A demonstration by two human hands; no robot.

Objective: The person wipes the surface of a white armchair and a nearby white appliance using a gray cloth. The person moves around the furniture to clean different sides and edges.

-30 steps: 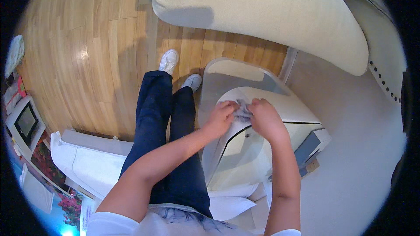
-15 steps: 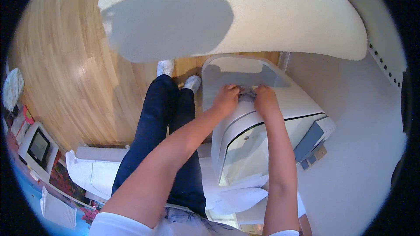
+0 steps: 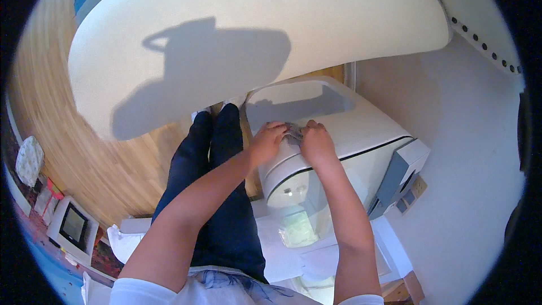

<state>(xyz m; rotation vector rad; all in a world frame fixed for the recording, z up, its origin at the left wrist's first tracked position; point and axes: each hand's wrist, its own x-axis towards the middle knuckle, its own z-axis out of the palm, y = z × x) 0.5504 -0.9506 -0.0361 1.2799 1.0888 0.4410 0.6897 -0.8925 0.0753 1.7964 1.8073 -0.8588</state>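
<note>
With the left hand (image 3: 269, 139) and right hand (image 3: 317, 141) pinching opposite sides of the cloth (image 3: 293, 131), bunched between them over the white cabinet (image 3: 370, 117), a light, even grip near its edges should best keep it from twisting or slipping.

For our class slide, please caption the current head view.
Left hand and right hand hold a crumpled grey cloth over a white cabinet.
</note>
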